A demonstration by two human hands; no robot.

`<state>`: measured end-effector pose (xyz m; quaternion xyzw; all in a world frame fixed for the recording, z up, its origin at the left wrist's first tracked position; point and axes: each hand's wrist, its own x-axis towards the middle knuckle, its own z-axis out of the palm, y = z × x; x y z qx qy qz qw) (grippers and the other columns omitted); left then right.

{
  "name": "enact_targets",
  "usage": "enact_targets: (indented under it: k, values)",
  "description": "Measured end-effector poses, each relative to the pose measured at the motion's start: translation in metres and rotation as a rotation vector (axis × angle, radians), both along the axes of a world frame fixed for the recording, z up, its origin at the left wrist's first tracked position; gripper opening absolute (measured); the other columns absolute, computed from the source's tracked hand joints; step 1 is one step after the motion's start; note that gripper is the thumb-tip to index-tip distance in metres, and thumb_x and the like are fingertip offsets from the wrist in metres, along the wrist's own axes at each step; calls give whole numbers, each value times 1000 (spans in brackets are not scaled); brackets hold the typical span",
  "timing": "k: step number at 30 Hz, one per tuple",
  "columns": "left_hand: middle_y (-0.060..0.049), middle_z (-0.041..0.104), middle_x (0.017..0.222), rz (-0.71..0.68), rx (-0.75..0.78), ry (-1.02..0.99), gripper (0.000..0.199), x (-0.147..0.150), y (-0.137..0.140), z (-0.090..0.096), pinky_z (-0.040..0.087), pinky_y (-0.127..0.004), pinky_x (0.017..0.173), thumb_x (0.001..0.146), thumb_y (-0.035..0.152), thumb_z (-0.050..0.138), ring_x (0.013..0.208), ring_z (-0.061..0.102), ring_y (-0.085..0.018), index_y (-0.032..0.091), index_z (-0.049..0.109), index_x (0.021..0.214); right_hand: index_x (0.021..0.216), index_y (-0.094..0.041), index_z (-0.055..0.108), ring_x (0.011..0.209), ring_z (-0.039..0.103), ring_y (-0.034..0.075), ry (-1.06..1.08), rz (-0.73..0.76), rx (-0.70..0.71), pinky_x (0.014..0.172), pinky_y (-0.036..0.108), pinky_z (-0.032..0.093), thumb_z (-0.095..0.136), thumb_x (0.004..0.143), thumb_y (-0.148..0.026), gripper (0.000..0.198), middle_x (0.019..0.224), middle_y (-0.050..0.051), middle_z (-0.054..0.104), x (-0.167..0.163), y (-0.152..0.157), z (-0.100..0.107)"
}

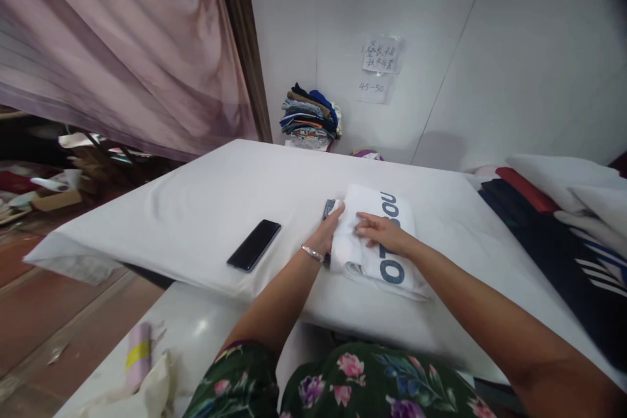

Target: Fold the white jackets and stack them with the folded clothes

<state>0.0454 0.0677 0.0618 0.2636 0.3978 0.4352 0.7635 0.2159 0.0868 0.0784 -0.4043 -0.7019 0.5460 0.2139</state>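
A white garment [362, 255] with large dark letters printed on it lies folded in a bundle on the white-covered table [210, 189]. At its left edge, my left hand [329, 230] is closed on the cloth, a silver bracelet at the wrist. A bit of grey patterned fabric shows beside those fingers, which are partly hidden by the folds. My right hand [381, 230] rests over the top of the garment, palm down, its fingers apart and touching the cloth near the lettering. Left of both hands, a black phone [255, 245] lies flat on the table.
Folded clothes form a stack [311, 119] by the wall beyond the table. Dark garments with white stripes [553, 241] are piled at the right. Handwritten paper notes [379, 68] hang on the wall. A pink roll with a yellow band [138, 356] stands at lower left.
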Motion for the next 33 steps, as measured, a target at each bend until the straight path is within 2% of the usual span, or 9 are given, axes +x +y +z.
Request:
enact_targets:
  k: [5,9,12,15,18,22,25,30,33]
  values:
    - [-11,72,94,-69,10,28,40,3,11,-1,54,-36,86,82,45,63,92,69,-26,15,63,108,124,-21,63,111,61,23,-54,78,175,93,40,54,58,82,-27,43,125,8,64,13,-10,3]
    - [-12,73,97,-73,4,111,41,-2,21,8,53,-36,89,81,43,66,97,68,-26,13,64,108,124,-22,63,125,53,25,-80,-18,542,107,45,42,50,86,-30,41,133,7,59,25,-4,9]
    - [-11,74,100,-111,20,151,41,-2,29,14,53,-37,91,81,44,66,99,68,-25,15,65,110,135,-20,54,141,33,30,-280,-100,762,115,51,27,48,88,-37,50,147,10,45,35,15,1]
    - [-12,74,97,-85,25,257,37,5,36,15,54,-42,89,79,36,69,96,69,-28,13,67,107,144,-16,41,146,17,33,-550,-74,744,116,56,17,44,91,-45,61,156,13,29,36,33,-11]
    - [-12,75,95,68,68,365,31,10,41,14,54,-42,88,73,23,70,93,69,-28,12,68,102,149,-17,32,147,12,32,-677,-20,678,115,56,14,36,95,-49,63,159,13,20,28,39,-20]
    - [-10,75,97,227,121,431,34,1,35,4,54,-40,87,68,17,70,94,69,-27,13,67,101,150,-19,30,148,9,29,-642,30,748,116,51,12,33,96,-52,64,160,12,17,14,36,-23]
    - [-13,74,96,292,113,504,34,-8,29,-4,54,-41,86,64,17,71,93,68,-29,11,66,97,148,-18,35,147,14,31,-687,131,730,116,50,14,34,96,-51,62,159,13,20,9,35,-26]
    - [-12,73,103,294,180,554,37,-11,26,3,53,-40,84,64,19,72,94,67,-28,13,65,99,150,-20,32,148,10,29,-665,131,705,116,51,12,32,96,-53,63,160,12,17,8,36,-19]
    - [-10,71,110,287,286,737,43,-15,26,7,50,-38,88,65,21,74,102,64,-29,16,64,106,152,-22,26,149,4,28,-632,98,759,116,53,8,29,96,-57,66,161,10,10,2,40,-15]
